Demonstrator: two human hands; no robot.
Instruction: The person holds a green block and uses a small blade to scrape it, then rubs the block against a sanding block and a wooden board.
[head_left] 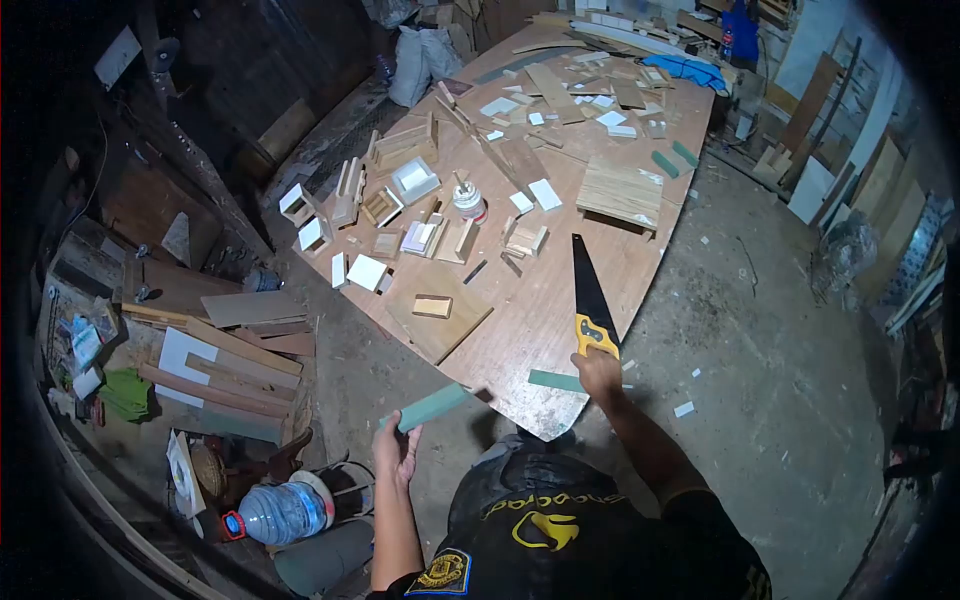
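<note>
My left hand point(393, 448) grips a green strip of board point(434, 405) by its near end, off the left side of the table's front corner. In my right hand point(599, 372) is a handsaw point(587, 285); my fingers wrap round its yellow and black handle, and the dark blade points away over the table. A second, shorter green piece point(556, 380) lies on the table near the corner, just left of my right hand. The wooden table point(520, 330) narrows to a point in front of my body.
Small wooden boxes, a square board point(440, 310) and a white glue container point(468, 203) stand on the table's left half. A low wooden stand point(622, 195) and green pieces point(664, 164) sit at right. Scrap boards point(230, 360) and a water bottle point(283, 512) are at lower left.
</note>
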